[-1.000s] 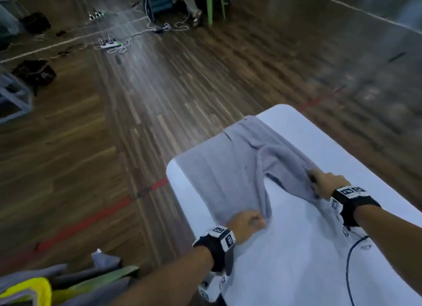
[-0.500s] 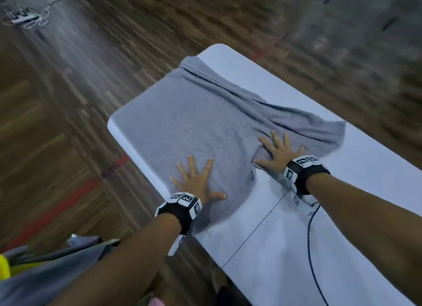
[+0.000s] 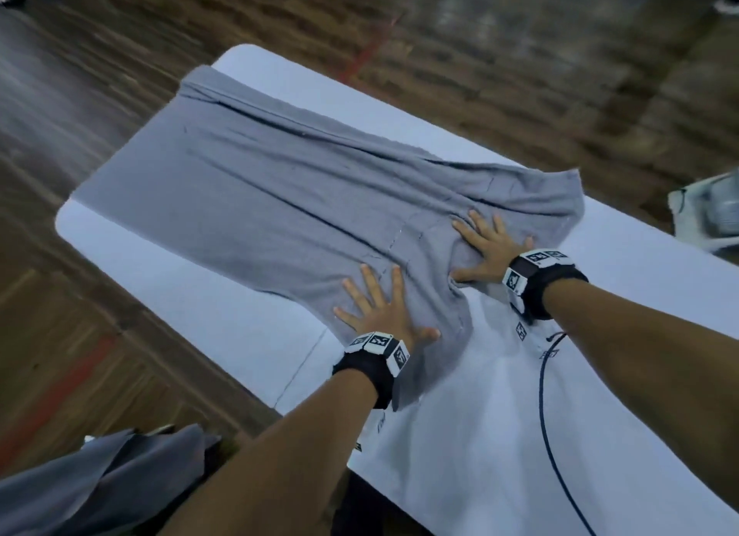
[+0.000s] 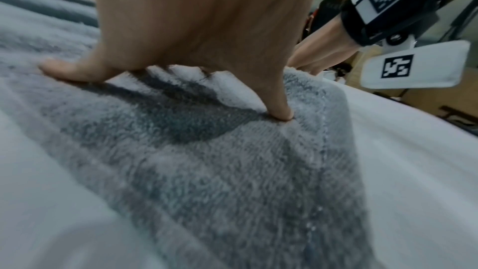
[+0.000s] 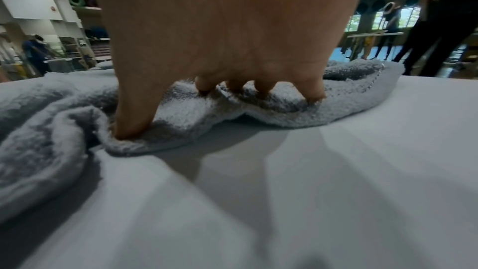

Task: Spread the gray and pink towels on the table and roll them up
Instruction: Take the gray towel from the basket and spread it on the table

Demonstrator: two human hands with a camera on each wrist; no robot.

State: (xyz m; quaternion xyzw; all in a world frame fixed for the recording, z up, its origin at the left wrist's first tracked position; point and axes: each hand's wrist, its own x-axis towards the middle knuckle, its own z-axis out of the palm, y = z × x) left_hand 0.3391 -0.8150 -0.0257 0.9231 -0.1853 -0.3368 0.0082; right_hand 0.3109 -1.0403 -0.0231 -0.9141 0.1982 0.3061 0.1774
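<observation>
Both hands are lying closer together now than they were half a second ago, and the gray towel (image 3: 288, 199) is showing fewer big folds near the right side. Before that, each hand was pinching a bunched-up bit of the cloth.

From biggest to smallest: the wooden floor (image 3: 120, 75) is running all around. The white surface (image 3: 500, 435) is sitting on top of it, and the gray towel is lying spread over the far end of that surface, covering most of it there. Long wrinkles are still running across the cloth, and the near right corner is looking lumpy in the right wrist view (image 5: 258, 109).

The left hand (image 3: 382, 311) is pressing down flat on the near edge of the towel, with its fingers (image 4: 278, 101) spread out straight, so this grip is open and holding nothing. The right hand (image 3: 492, 247) is pressing down just beside it, also flat with spread fingers (image 5: 134, 114), and the cloth is bunching a little under them.

A black cable (image 3: 548, 415) is trailing over the bare surface near the right arm. Some gray fabric (image 3: 100, 483) is showing at the bottom left, off the surface.
</observation>
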